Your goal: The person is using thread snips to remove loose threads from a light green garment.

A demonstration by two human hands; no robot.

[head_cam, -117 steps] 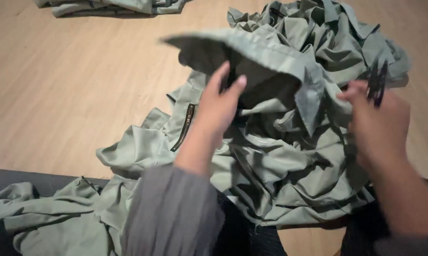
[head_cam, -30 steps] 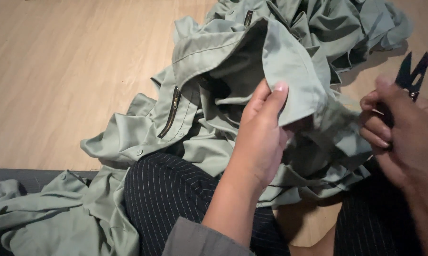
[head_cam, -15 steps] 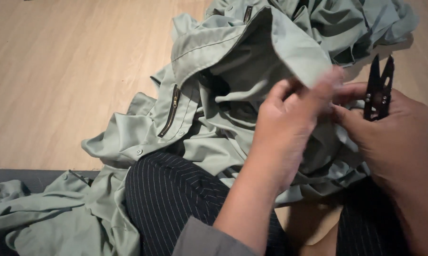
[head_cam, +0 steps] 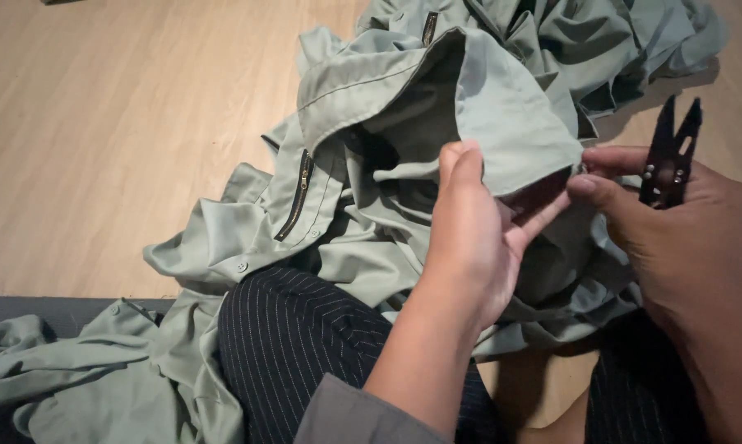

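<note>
Left hand [head_cam: 473, 238] is half open, fingers curled up under a folded flap of the sage-green garment [head_cam: 436, 140], thumb pressed on the flap's underside near its lower edge. Right hand [head_cam: 675, 238] pinches the flap's right corner between thumb and forefinger; its other fingers are closed around black thread snips [head_cam: 671, 152], blades pointing up and away from the flap, slightly parted.

Against the frame half a second ago: the left hand has slid lower and left on the flap, so more of the flap's face shows. The right hand has drawn back to the flap's corner, and the snips now stand clear to the right of the fabric instead of close over the fingers. A second ago the right hand was off the cloth altogether.

The flap sits directly above the left hand and just left of the right hand, touching both. The rest of the garment is heaped behind the flap and spills down left of it, with a dark zipper [head_cam: 295, 196] left of the flap. Below the flap: the person's pinstriped trouser leg [head_cam: 305, 345]. Wooden floor [head_cam: 99, 140] lies far left of the flap.
</note>
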